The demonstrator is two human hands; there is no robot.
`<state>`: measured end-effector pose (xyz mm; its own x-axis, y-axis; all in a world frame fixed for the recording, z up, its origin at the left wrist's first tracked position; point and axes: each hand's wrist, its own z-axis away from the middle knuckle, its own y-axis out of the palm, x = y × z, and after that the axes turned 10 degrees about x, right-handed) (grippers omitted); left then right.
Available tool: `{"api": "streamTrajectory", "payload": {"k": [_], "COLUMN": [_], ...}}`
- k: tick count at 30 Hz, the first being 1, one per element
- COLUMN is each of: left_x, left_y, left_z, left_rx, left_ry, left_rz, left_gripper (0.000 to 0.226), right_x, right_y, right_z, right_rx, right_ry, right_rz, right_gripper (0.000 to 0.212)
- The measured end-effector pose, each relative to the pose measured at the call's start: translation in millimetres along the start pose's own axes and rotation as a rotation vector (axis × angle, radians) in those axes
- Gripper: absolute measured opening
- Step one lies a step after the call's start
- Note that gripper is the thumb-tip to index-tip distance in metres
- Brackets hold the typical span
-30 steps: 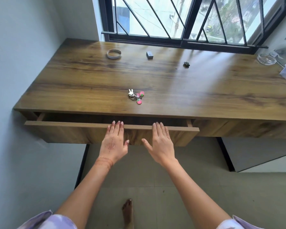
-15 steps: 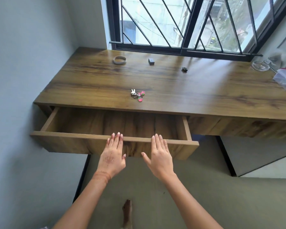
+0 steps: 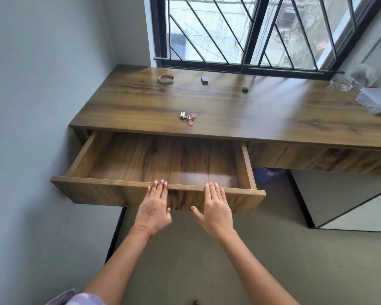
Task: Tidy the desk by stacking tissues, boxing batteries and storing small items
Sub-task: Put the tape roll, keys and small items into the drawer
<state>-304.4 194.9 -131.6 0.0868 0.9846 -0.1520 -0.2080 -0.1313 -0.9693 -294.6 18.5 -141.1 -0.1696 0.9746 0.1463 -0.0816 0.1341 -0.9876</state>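
Observation:
The wooden desk [image 3: 273,115] has its left drawer [image 3: 92,190] pulled far out, and the inside is bare. My left hand [image 3: 154,208] and my right hand [image 3: 216,210] lie flat against the drawer front, with straight fingertips on its top edge. On the desktop lie a bunch of keys with pink and green tags [image 3: 187,117], a white ring of tape [image 3: 166,79], a small grey block [image 3: 204,80] and a small dark object [image 3: 245,89]. A clear pack of tissues [image 3: 376,100] sits at the far right.
A glass dish [image 3: 340,85] stands at the back right by the barred window [image 3: 251,40]. A grey wall runs along the left of the desk. A white cabinet [image 3: 350,205] stands under the desk's right half, and a blue bin [image 3: 266,175] shows behind the drawer.
The drawer has slid out from nearly closed to wide open, with both hands staying on its front edge. The view has drawn back from the desk.

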Motion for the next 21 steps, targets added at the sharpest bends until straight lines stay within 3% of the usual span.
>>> {"api": "streamTrajectory", "payload": {"k": [8,21], "left_x": [-0.3,0.0], "left_y": [-15.9,-7.1], "left_z": [9.4,39.5], "left_rx": [0.159,0.144], "left_ry": [0.005,0.027], "left_rz": [-0.067,-0.052], "left_gripper": [0.073,0.074], "right_x": [6.9,15.7], "right_y": [-16.2,-11.8], "right_z": [13.5,42.7], "right_rx": [0.109,0.073], "right_ry": [-0.009,0.020], "right_rz": [-0.056,-0.085], "right_gripper": [0.085,0.087]}}
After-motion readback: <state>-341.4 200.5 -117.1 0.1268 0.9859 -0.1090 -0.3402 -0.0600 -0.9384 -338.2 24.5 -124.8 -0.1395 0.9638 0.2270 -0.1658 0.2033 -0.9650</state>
